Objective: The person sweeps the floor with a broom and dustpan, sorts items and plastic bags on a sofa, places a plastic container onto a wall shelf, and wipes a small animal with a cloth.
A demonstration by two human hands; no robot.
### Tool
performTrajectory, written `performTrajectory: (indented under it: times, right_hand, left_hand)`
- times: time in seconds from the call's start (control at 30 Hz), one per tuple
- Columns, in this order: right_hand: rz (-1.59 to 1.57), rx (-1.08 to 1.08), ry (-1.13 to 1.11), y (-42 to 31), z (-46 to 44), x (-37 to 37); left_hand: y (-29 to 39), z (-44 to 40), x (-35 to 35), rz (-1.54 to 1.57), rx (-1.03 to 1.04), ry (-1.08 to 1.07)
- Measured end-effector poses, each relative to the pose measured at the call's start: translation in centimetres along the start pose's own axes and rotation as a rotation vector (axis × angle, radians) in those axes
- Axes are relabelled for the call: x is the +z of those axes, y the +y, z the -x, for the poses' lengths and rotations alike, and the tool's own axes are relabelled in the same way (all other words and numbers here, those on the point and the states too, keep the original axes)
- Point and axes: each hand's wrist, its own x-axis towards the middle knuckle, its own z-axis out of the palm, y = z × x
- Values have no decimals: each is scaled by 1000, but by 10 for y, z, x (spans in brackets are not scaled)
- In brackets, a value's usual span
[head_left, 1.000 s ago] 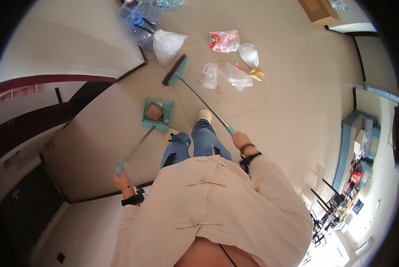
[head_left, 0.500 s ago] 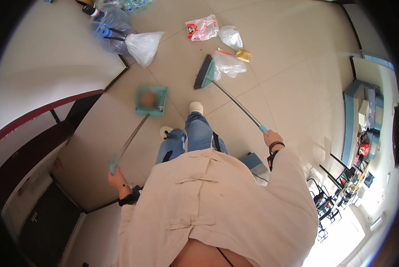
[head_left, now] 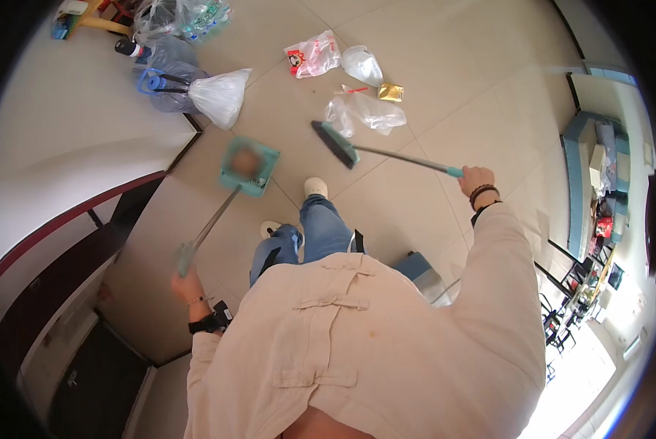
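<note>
our right hand (head_left: 477, 181) grips the broom (head_left: 405, 157), which runs left; its brush (head_left: 335, 144) sits between that hand and the pan (head_left: 268, 162), which our left hand (head_left: 188, 286) grips.

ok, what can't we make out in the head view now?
Head view: brown item in the dustpan, blurred.
Head view: palm of the right hand, hidden by its back.
Head view: part of the blue-grey object, behind the jacket.
Head view: contents of the bulging white bag, hidden by the bag.
</note>
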Motion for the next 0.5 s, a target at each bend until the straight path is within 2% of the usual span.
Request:
performTrajectory:
  times: [0.13,0.27,0.33,0.43,0.5]
  right_hand:
    - [14,56,37,11,-9,-20]
    - [-96,-5,144,-5,13,-15]
    - [-160,27,113,-3,33,3]
    - [-249,45,72,-20,65,11]
    - [-297,119,15,-41,104,6]
  left_hand:
    - [32,-2,2,-24,-28,-92]
    - [61,-9,11,-20,112,-99]
    - [75,-14,10,-82,181,-121]
    - [98,-31,25,45,234,-153]
    - [107,-47,32,-81,351,-154]
